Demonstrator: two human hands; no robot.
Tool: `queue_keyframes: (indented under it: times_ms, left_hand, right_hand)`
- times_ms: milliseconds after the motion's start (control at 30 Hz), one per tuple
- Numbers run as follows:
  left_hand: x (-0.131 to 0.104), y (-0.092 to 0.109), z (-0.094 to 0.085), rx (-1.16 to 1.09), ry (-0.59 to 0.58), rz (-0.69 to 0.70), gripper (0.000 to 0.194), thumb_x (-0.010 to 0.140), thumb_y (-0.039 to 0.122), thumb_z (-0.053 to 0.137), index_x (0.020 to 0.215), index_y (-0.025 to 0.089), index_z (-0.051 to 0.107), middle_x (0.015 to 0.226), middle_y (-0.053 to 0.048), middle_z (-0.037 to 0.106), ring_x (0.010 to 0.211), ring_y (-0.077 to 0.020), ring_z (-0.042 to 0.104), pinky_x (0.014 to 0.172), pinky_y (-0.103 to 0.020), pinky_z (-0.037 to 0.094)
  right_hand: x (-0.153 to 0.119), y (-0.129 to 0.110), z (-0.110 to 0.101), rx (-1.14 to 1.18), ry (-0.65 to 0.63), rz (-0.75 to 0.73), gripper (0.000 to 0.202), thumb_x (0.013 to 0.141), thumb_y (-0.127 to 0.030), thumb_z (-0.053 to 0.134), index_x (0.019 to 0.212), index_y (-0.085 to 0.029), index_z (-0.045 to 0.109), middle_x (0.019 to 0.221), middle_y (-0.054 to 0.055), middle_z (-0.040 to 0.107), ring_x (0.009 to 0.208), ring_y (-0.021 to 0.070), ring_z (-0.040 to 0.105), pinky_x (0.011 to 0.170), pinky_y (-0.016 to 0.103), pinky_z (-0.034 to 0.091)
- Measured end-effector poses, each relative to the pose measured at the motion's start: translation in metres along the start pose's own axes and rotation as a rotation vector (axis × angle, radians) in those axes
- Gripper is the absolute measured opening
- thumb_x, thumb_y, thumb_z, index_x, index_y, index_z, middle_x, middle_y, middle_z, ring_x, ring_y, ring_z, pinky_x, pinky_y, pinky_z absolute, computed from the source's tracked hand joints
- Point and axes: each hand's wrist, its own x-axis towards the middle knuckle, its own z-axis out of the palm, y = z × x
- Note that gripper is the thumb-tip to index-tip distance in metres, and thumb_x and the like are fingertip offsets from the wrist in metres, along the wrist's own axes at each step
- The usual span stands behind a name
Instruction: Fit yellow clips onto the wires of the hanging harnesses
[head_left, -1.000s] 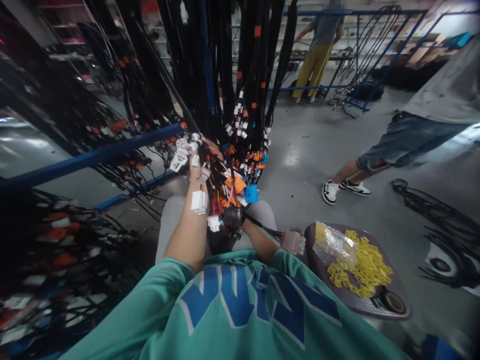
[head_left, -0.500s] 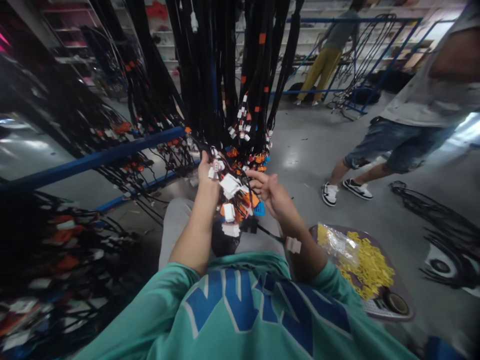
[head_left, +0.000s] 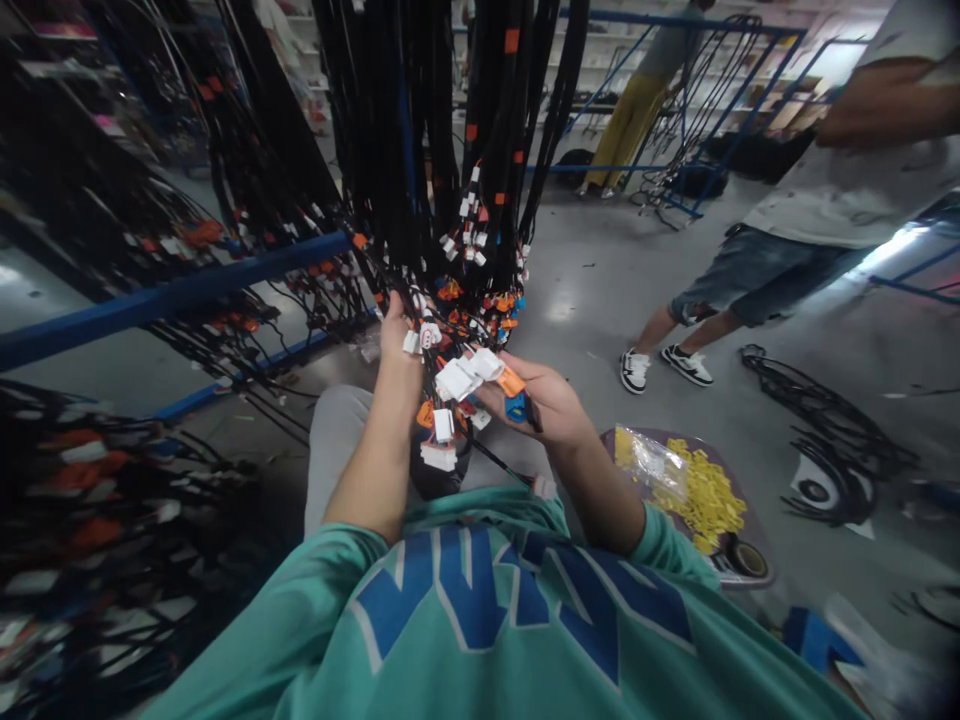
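Observation:
My left hand (head_left: 396,335) is closed round a bundle of black wires of a wiring harness, its thumb pointing up. Small white connectors (head_left: 427,334) stick out beside that thumb. My right hand (head_left: 553,398) cups the loose ends of the harness, fingers beneath and thumb above. In it lie white connectors (head_left: 459,378), an orange connector (head_left: 511,380) and a blue connector (head_left: 515,407). More white plugs (head_left: 439,456) dangle below, between my forearms. One wire runs down to a pale connector (head_left: 543,487) by my right forearm. The fingertips of both hands are partly hidden.
Thick black harnesses (head_left: 375,130) hang ahead, and a blue rail (head_left: 180,295) crosses at left. A tray (head_left: 757,500) of yellow clips (head_left: 701,490) stands at right. One person (head_left: 795,230) stands nearby at right, another (head_left: 630,110) farther back. Coiled cables (head_left: 817,400) lie on the floor.
My right hand, earlier with fingers spread beside the connectors, has come round under them and taken hold. The white, orange and blue connectors have turned. The view has shifted a little.

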Motion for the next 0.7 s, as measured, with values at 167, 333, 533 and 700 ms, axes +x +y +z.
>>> queue_keyframes:
  times_ms: [167,333,533,700]
  left_hand:
    - [-0.002,-0.006,0.012,-0.106,0.1,0.072,0.054,0.082,0.067,0.042,0.086,0.016,0.061,0.066,-0.004,0.063,0.078,-0.0212,0.065,0.07,-0.031,0.052]
    - [-0.008,-0.004,0.021,-0.274,0.09,0.052,0.052,0.085,0.061,0.041,0.088,0.014,0.062,0.065,-0.004,0.064,0.075,-0.0203,0.066,0.07,-0.029,0.053]
    - [-0.018,0.004,0.03,-0.519,0.138,-0.034,0.05,0.092,0.05,0.034,0.085,0.01,0.063,0.064,-0.005,0.066,0.07,-0.017,0.067,0.07,-0.024,0.053]
    - [-0.022,0.004,0.03,-0.563,0.149,-0.072,0.05,0.092,0.05,0.034,0.085,0.01,0.063,0.054,-0.002,0.06,0.06,-0.0155,0.065,0.064,-0.023,0.052]
  right_hand:
    - [-0.003,0.002,-0.002,-0.061,0.017,-0.078,0.024,0.087,-0.026,0.039,0.102,-0.022,0.057,0.101,0.003,0.068,0.105,0.0169,0.061,0.085,0.035,0.056]
    - [-0.008,0.005,0.006,-0.071,0.037,-0.08,0.031,0.09,-0.034,0.034,0.11,-0.023,0.055,0.112,0.003,0.065,0.111,0.0176,0.058,0.089,0.038,0.054]
    - [-0.022,0.01,0.03,0.013,-0.021,-0.133,0.034,0.092,-0.026,0.034,0.121,-0.026,0.05,0.127,0.002,0.057,0.113,0.0163,0.056,0.096,0.044,0.049]
    - [-0.023,0.011,0.038,0.077,0.041,-0.143,0.029,0.09,-0.02,0.041,0.116,-0.028,0.053,0.135,-0.002,0.051,0.113,0.0152,0.056,0.095,0.041,0.051]
